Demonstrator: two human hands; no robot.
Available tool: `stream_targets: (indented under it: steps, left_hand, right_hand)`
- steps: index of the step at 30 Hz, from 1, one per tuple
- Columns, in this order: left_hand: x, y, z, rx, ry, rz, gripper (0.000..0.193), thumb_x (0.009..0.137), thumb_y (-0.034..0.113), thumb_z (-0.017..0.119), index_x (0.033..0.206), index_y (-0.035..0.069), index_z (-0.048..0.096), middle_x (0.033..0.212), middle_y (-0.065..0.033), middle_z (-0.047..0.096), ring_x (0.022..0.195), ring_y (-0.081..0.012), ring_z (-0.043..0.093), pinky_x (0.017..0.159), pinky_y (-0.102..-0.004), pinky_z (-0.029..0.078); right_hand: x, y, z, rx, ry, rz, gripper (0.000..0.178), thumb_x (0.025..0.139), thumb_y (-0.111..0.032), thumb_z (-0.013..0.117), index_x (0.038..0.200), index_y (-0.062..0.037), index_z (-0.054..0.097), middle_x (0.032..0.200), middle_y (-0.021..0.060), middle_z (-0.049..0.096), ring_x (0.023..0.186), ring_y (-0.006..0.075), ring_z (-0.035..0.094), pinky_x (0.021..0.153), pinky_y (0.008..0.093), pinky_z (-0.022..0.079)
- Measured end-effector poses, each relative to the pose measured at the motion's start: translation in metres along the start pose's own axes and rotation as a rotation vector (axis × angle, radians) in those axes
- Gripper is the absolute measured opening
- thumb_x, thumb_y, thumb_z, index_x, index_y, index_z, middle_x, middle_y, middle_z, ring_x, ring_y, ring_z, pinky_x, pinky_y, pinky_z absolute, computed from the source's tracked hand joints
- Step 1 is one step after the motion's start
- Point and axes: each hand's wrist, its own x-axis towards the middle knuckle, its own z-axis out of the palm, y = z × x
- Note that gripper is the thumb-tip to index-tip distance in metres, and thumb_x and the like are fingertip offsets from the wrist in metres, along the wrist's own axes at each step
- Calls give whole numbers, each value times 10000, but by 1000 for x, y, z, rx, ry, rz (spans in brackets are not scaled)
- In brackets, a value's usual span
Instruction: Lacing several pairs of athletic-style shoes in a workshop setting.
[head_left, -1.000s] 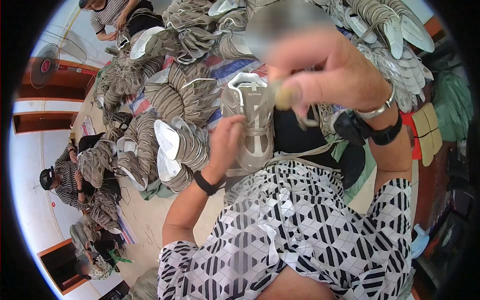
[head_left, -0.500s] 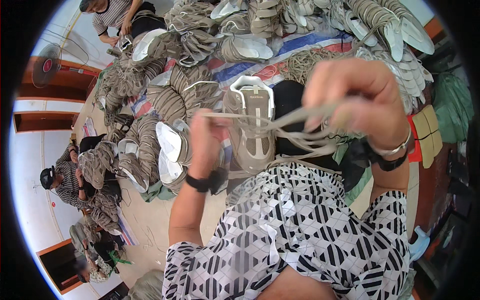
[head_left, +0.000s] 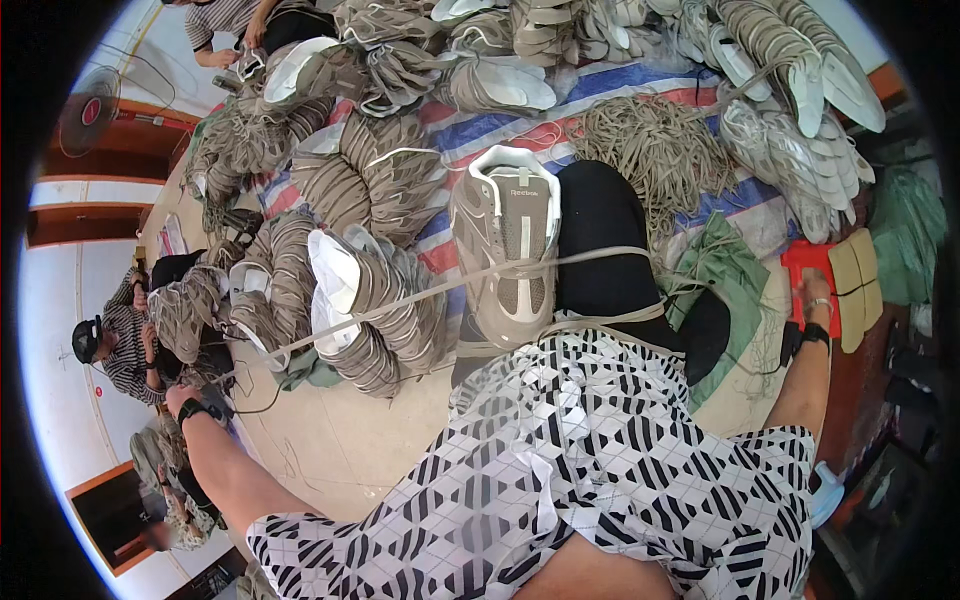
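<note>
A taupe sneaker upper (head_left: 520, 225) with a white collar lining lies sole-less side unseen across my lap, toe toward me. A flat taupe shoelace (head_left: 400, 303) runs through its front and stretches taut far to the left. My left hand (head_left: 182, 398) is closed on that lace at arm's length. More of the lace crosses my black trouser leg (head_left: 603, 225) to the right of the upper. My right hand (head_left: 815, 289) reaches out to the right, over a red container (head_left: 797, 262) beside tan strapped pieces (head_left: 853, 275); its fingers are too small and dark to read.
A heap of loose laces (head_left: 650, 150) lies on a striped sheet (head_left: 600, 88) ahead. Bundles of sneaker uppers (head_left: 375, 180) stand left and ahead. Green sacking (head_left: 725, 270) lies beside my knee. Co-workers sit at the left, one in a striped shirt (head_left: 130, 350).
Both hands have moved apart from above the upper: the left far out to the left, drawing the lace taut, the right out to the red container.
</note>
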Motion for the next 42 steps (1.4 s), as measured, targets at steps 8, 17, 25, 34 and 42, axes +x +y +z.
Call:
stream_targets:
  steps: [8, 17, 25, 34, 42]
  left_hand:
    - [-121, 191, 38, -1810, -529, 129, 234, 958, 322, 481, 1077, 144, 577, 696, 24, 451, 618, -120, 435, 523, -287, 375]
    - [-410, 423, -67, -1377, -375, 916, 230, 1010, 189, 454, 960, 20, 602, 809, -49, 561, 714, -92, 529, 651, -250, 445]
    - [-405, 399, -29, -1329, -511, 1026, 206, 924, 155, 581, 801, -9, 607, 730, -48, 572, 633, -116, 506, 599, -278, 419]
    - [-404, 411, -31, -1472, -290, 984, 215, 958, 166, 558, 883, -9, 658, 777, 2, 612, 658, -69, 507, 634, -237, 435]
    - [-405, 407, -35, -1405, -619, 922, 223, 922, 208, 613, 816, 13, 634, 693, 7, 603, 653, -60, 523, 609, -244, 434]
  right_hand:
    - [-140, -195, 199, 555, -738, -107, 81, 868, -109, 609, 944, -84, 623, 663, -37, 500, 528, 76, 440, 457, 221, 310]
    - [-382, -326, 222, 264, -446, -1685, 335, 836, -24, 559, 1171, -30, 558, 1139, 152, 609, 996, 303, 623, 840, 364, 494]
    - [-348, -281, 226, -228, -410, -1696, 395, 735, -135, 712, 1098, -58, 577, 1375, 168, 459, 1316, 314, 403, 1042, 490, 352]
    - [-373, -284, 225, -503, -325, -1786, 135, 737, -197, 687, 795, -84, 641, 1331, 165, 513, 1315, 328, 409, 1015, 553, 349]
    - [-371, -280, 213, 73, -479, -1570, 79, 794, -44, 634, 864, -38, 672, 1006, 117, 651, 975, 300, 620, 844, 373, 495]
